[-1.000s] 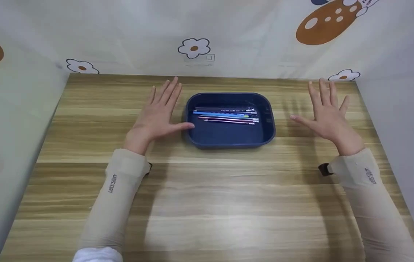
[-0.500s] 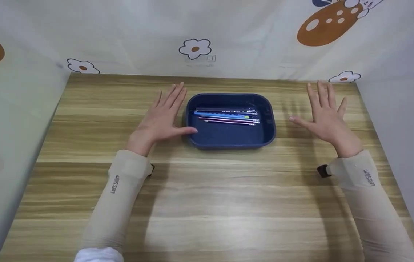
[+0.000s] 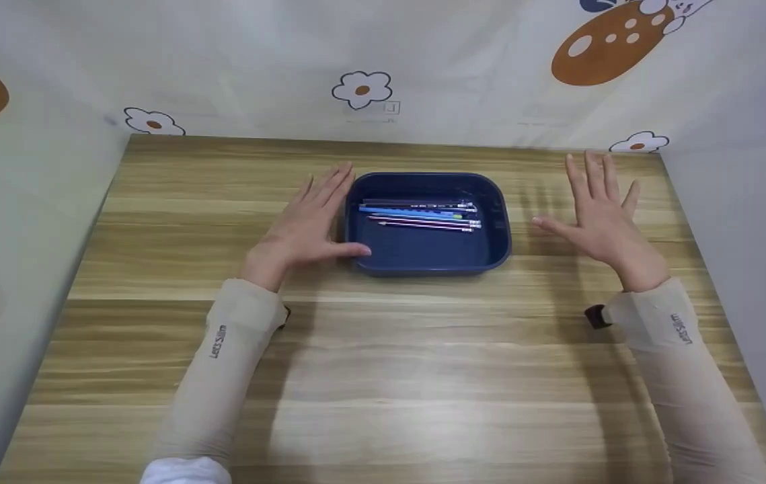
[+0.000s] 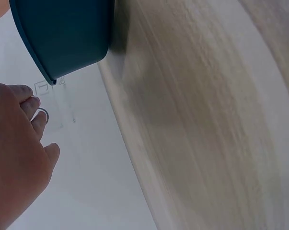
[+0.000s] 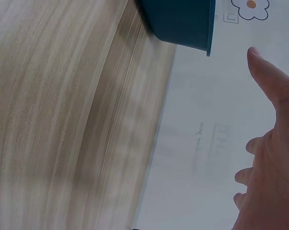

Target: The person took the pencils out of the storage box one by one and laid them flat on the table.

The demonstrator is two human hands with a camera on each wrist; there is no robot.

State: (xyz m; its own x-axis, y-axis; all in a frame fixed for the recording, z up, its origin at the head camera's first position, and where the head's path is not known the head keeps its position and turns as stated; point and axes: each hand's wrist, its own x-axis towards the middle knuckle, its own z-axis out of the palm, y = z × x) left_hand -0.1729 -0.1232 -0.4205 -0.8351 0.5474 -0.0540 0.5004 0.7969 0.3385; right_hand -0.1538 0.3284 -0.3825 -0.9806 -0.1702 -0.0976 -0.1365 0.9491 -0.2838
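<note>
A dark blue rounded bin [image 3: 423, 259] stands toward the back of the wooden table, with several pencils [image 3: 423, 216] lying side by side across its floor. My left hand [image 3: 305, 225] is at the bin's left end, fingers straight; its thumb overlaps the front left rim in the head view. In the left wrist view that hand [image 4: 19, 143] appears beside the bin wall [image 4: 63, 33]. Right of the bin, my right hand [image 3: 604, 218] is spread wide, apart from the bin and holding nothing. The right wrist view shows the same hand [image 5: 273, 153], its thumb pointing up near the bin [image 5: 182, 21].
The wooden table [image 3: 383, 376] stretches in front of the bin. A pale cloth with flower prints [image 3: 362, 89] hangs along the back edge, and more pale cloth [image 3: 752, 202] closes both sides. Both forearms wear beige sleeves [image 3: 221, 349].
My left hand has moved right and slightly toward me, up to the bin's left end. The right hand has shifted only slightly left. The bin and pencils stay in place.
</note>
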